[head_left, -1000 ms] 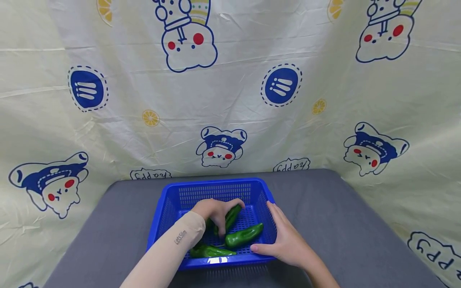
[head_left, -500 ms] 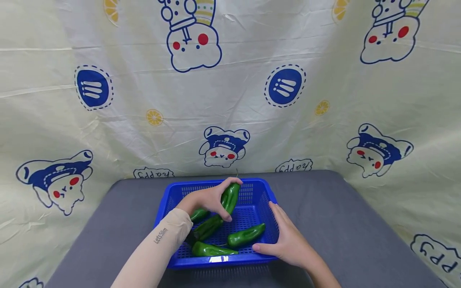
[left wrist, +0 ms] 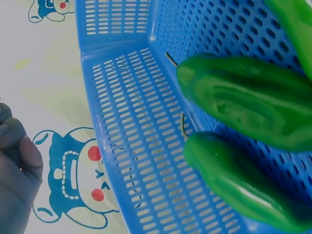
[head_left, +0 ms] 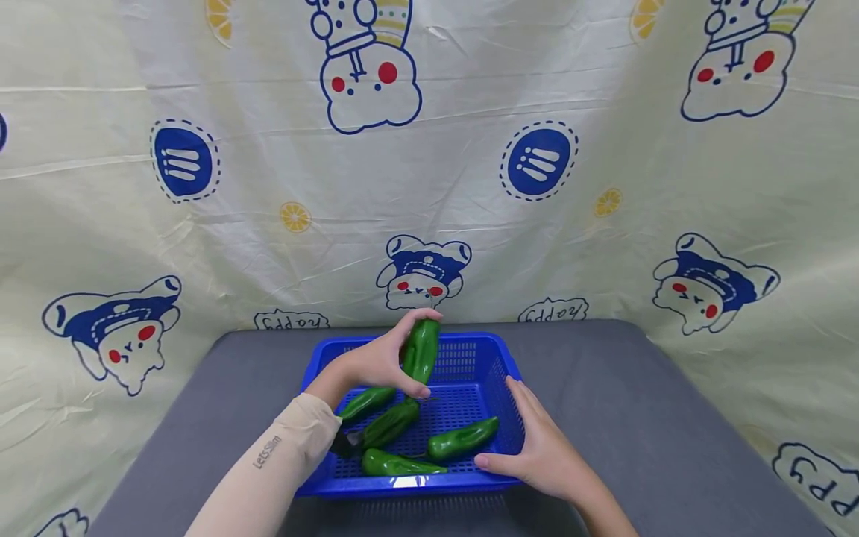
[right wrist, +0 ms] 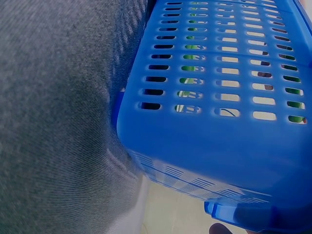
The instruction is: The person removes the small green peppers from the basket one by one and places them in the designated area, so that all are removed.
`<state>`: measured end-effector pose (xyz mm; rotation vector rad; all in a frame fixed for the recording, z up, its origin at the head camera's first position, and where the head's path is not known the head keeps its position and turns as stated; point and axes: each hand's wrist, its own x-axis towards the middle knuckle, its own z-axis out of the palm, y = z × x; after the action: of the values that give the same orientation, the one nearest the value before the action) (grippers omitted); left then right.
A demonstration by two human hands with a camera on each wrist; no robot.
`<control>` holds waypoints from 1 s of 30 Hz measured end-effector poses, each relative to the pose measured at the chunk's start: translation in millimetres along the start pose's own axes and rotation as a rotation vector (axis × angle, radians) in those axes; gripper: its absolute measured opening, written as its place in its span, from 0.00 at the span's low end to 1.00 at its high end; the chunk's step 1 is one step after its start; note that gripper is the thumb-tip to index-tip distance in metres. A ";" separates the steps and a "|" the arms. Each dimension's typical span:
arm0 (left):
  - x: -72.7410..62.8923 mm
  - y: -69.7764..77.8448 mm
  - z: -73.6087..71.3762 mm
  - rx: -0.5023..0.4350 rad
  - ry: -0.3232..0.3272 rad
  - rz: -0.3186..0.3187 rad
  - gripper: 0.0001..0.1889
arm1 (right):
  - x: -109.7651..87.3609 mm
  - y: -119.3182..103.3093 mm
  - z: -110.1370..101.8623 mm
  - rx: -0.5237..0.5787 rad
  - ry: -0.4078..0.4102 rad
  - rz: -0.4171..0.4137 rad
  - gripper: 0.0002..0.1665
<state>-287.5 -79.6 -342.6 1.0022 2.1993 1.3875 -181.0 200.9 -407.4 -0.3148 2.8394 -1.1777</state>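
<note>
My left hand (head_left: 379, 358) grips a green pepper (head_left: 423, 352) between thumb and fingers, with the pepper roughly upright over the back part of the blue basket (head_left: 396, 486). Below it several more peppers lie in the basket: a slim one (head_left: 365, 403) at the left, a darker one (head_left: 392, 424) beside it, one (head_left: 463, 438) at the right and one (head_left: 403, 464) along the front. My right hand (head_left: 546, 451) holds the basket's front right corner, thumb over the front rim and fingers along the right side. Two peppers also show large in the left wrist view, the upper pepper (left wrist: 243, 100) the darker.
The basket stands on a grey cloth-covered table (head_left: 590, 358). Behind it hangs a pale curtain (head_left: 456, 171) with printed cartoon figures. A dark object (head_left: 344, 444) shows at my left wrist. The basket's slotted wall (right wrist: 209, 126) fills much of the right wrist view.
My left hand has risen from inside the basket with the pepper, moving back and slightly left and uncovering the peppers below. The right hand keeps its place at the corner.
</note>
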 end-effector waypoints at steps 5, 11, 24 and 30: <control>-11.1 3.9 -3.9 0.042 0.045 0.007 0.54 | 0.3 0.0 -0.2 -0.006 0.000 0.001 0.74; -25.3 8.2 -10.9 0.111 0.117 0.002 0.52 | 0.7 0.0 -0.3 -0.014 0.003 -0.007 0.74; -63.1 3.4 -27.0 0.164 0.231 -0.030 0.51 | 0.7 -2.1 -0.9 -0.016 0.000 -0.012 0.73; -83.4 0.8 -39.8 0.147 0.271 -0.047 0.51 | 1.6 -0.6 -1.3 -0.001 -0.016 -0.015 0.73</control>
<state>-254.5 -165.0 -329.8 0.8455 2.5356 1.4298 -182.5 201.2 -406.0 -0.3442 2.8288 -1.1714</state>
